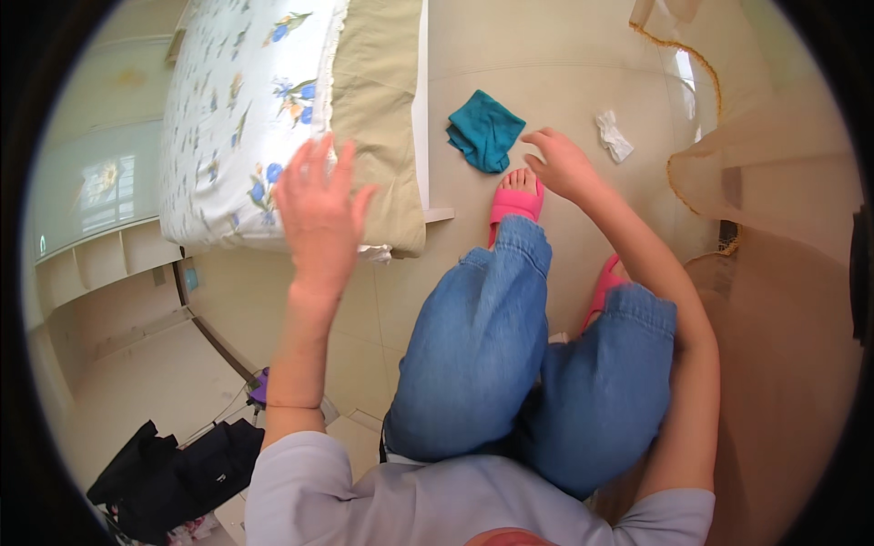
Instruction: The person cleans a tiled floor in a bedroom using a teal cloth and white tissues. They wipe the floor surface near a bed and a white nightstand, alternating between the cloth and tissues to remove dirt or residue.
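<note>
My left hand [319,198] is spread, palm down, over the near end of a bed with a white floral sheet [232,136]; whether it touches the bed I cannot tell. It holds nothing. A beige fabric border [379,123] runs along the bed's right side. My right hand [556,164] is empty, fingers apart and slightly bent, above the tiled floor beside my pink slipper [513,205]. Just left of its fingertips lies a crumpled teal cloth [486,130]. A crumpled white tissue [614,136] lies on the floor to the right of that hand.
Sheer beige curtains [785,273] with gold trim hang along the right. A white shelf unit [102,256] stands at the left. Dark clothing [184,474] hangs at the lower left, near a purple object [259,387]. A white ledge [439,215] juts out by the bed's corner.
</note>
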The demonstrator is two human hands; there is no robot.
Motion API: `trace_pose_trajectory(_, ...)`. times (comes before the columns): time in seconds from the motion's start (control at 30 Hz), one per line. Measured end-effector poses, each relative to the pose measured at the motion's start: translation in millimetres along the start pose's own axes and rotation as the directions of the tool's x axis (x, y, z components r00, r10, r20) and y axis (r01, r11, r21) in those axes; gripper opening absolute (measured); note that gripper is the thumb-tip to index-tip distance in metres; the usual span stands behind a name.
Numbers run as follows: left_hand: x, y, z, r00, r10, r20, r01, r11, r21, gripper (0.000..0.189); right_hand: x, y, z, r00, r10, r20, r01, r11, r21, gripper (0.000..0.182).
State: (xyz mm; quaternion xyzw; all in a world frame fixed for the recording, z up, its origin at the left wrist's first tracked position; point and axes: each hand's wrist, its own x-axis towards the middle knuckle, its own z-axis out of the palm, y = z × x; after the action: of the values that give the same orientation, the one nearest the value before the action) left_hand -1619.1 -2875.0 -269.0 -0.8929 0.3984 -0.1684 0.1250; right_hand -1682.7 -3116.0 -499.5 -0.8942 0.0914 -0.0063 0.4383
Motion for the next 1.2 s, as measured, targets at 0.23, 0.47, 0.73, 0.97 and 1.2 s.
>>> trace_pose_trajectory(0.23, -40, -87, 3, 0.942, -0.317, -0.114, 0.309, 0.948, -0.082, 0.061, 21, -137, -50, 0.952, -0.276, 0.13, 0.277, 0.961, 0.014, 0.03)
trace_pose_trajectory(0.47, -18, -106, 25, 0.933, -0.246, -0.261, 0.206, 0.963, -0.173, 0.019, 58, -152, -31, 0.964, -0.23, 0.132, 0.238, 0.97, -0.049, 0.035)
trace_pose_trajectory(0.73, -13, -93, 13, 0.952, -0.203, -0.231, 0.143, 0.957, -0.253, 0.01, 92, -169, 9, 0.961, -0.246, 0.126, 0.243, 0.969, 0.034, 0.031)
trace_pose_trajectory(0.97, -10, -94, 23, 0.981, -0.12, -0.15, 0.092, 0.979, -0.184, 0.016, 138, -176, 8, 0.976, -0.135, -0.172, 0.178, 0.947, 0.266, 0.028)
trace_pose_trajectory(1.2, -9, -64, 51, 0.994, 0.016, -0.107, -0.033, 0.988, -0.154, 0.019, 211, -208, 8, 0.879, -0.201, -0.431, 0.336, 0.905, 0.262, 0.036)
